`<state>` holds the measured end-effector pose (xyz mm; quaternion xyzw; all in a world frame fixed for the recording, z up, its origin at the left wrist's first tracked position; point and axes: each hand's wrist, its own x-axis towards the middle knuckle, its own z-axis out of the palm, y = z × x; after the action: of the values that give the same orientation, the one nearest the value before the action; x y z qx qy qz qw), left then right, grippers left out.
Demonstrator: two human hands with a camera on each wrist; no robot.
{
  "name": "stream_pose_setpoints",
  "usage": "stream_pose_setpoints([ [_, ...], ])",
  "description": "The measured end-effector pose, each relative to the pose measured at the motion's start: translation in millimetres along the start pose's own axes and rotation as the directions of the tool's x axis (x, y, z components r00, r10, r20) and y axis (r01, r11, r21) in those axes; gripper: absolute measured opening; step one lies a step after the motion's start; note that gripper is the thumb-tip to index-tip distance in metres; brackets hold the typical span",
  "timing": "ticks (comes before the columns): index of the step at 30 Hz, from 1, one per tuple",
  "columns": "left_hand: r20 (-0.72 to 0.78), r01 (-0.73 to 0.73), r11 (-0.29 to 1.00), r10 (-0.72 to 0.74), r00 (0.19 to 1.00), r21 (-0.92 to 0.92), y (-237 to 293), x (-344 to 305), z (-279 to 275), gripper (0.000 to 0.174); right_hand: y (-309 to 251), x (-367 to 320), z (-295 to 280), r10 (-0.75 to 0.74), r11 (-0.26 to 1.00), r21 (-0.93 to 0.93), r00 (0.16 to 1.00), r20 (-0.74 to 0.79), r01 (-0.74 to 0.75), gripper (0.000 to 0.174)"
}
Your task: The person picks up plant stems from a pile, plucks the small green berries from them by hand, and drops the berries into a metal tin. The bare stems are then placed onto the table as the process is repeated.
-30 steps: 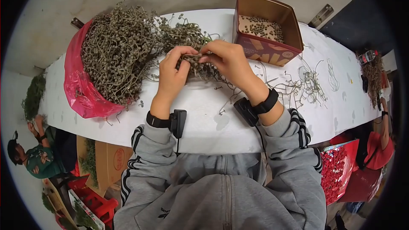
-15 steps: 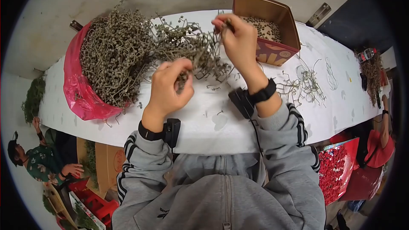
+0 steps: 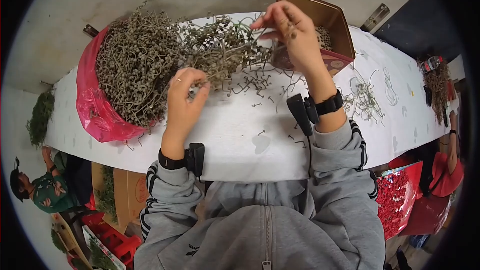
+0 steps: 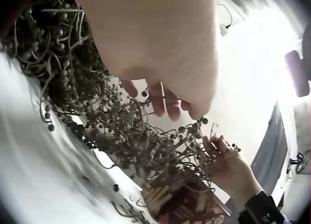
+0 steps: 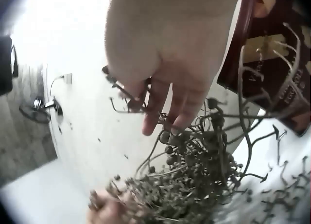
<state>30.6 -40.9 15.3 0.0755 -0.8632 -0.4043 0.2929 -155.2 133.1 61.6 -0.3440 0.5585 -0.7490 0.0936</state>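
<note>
My left hand [image 3: 183,104] grips the near side of a tangled bunch of dried stems with round seed pods [image 3: 227,57], thumb and fingers curled at its edge. Over the near left rim of a maroon tin [image 3: 345,37] is my right hand [image 3: 304,45], slightly blurred, pinching a short pod-bearing stem [image 5: 124,95]. Its other fingers reach down to the bunch in the right wrist view. Loose pods [image 3: 324,37] lie inside the tin, partly hidden by that hand.
A pink plastic bag [image 3: 87,105] overflows with podded stems [image 3: 135,65] at left. Bare stem bits [image 3: 255,82] are scattered on the white tablecloth [image 3: 225,140], with a stem pile [image 3: 365,97] at right. Other people sit at both ends.
The hands have parted from working together over the bunch. My right hand has moved up and right to the tin; my left has shifted left and the bunch now lies more stretched out.
</note>
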Motion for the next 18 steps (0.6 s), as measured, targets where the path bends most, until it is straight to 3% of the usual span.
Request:
stream_pose_setpoints([
  [3,-0.094,-0.352,0.923,0.368,0.925,0.154,9,7,5,0.012,4,-22,15,-0.085,0.977,-0.157,0.941,0.327,0.143,0.021],
  [4,-0.095,-0.349,0.924,0.366,0.926,0.154,15,6,8,0.012,6,-30,18,-0.082,0.978,-0.157,0.941,0.329,0.14,0.021],
  [6,-0.118,-0.112,0.994,0.11,0.987,-0.011,31,3,15,0.013,9,-40,19,0.082,0.829,-0.51,0.852,0.517,0.23,0.023],
  [7,-0.112,0.01,0.995,-0.021,0.993,-0.095,34,3,17,0.014,9,-39,16,0.083,0.829,-0.511,0.853,0.515,0.228,0.023],
  [10,0.003,0.01,0.996,-0.01,1.0,-0.088,24,17,14,0.016,5,-39,7,0.233,0.741,-0.667,0.902,0.363,0.077,0.022],
  [11,0.06,0.011,0.996,-0.005,0.998,-0.084,18,20,10,0.017,4,-41,7,0.232,0.743,-0.665,0.901,0.366,0.079,0.022],
  [12,0.058,0.009,0.997,-0.005,0.998,-0.082,11,23,6,0.017,2,-44,5,0.133,0.768,-0.623,0.916,0.379,0.146,0.022],
  [14,0.096,-0.084,0.99,0.073,0.993,0.116,-9,28,4,0.023,0,-48,-2,-0.066,0.794,-0.538,0.92,0.386,0.283,0.025],
  [15,0.12,-0.13,0.968,0.106,0.987,0.213,-19,31,4,0.027,0,-50,-3,-0.066,0.795,-0.537,0.92,0.386,0.282,0.025],
  [18,0.174,-0.169,0.955,0.128,0.976,0.245,-45,39,5,0.033,3,-62,-4,-0.18,0.808,-0.404,0.832,0.525,0.429,0.028],
])
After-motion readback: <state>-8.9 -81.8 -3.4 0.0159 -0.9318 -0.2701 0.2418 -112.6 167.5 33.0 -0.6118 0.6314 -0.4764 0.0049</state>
